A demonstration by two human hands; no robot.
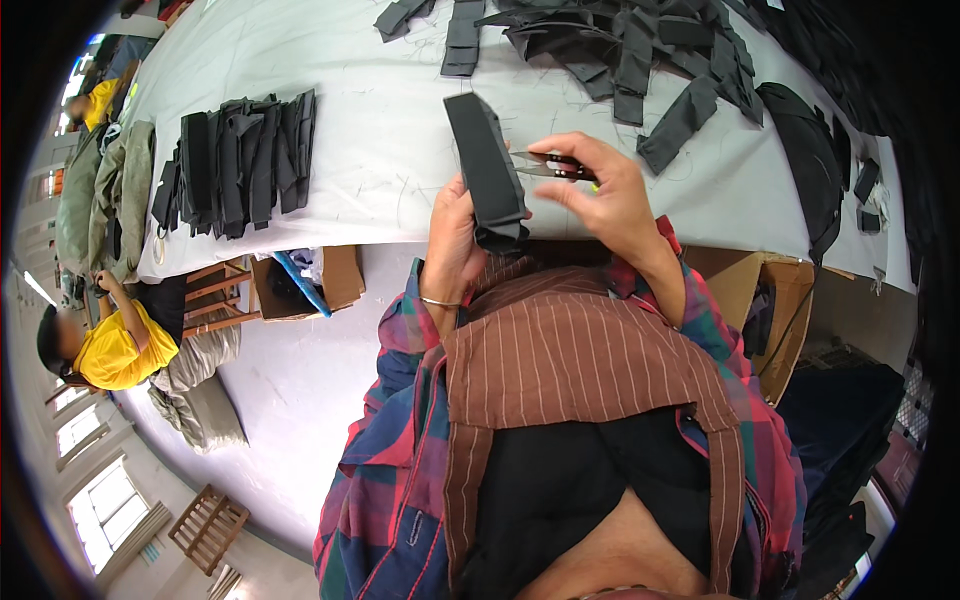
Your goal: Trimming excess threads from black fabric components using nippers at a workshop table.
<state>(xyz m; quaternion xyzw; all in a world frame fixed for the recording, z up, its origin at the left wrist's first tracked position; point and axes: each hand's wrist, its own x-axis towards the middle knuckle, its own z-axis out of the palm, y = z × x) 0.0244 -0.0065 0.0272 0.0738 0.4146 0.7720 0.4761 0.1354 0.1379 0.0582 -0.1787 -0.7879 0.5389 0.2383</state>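
Observation:
My left hand (457,232) is closed around a dark grey folded fabric strip (484,160), stacked in layers and held up above the near table edge. In my right hand (600,188) is a small pair of thread snips (556,165) with dark handles. Its blades point left and reach close to the right edge of the fabric; whether they touch it I cannot tell. Loose threads lie scattered over the white table cover (380,150) beyond my hands.
A row of dark fabric strips (245,165) stands at left on the table. A loose heap of similar strips (640,45) lies at the far right. Cardboard boxes (345,275) are under the table. A person in a yellow shirt (125,350) sits at left beside a wooden stool (210,525).

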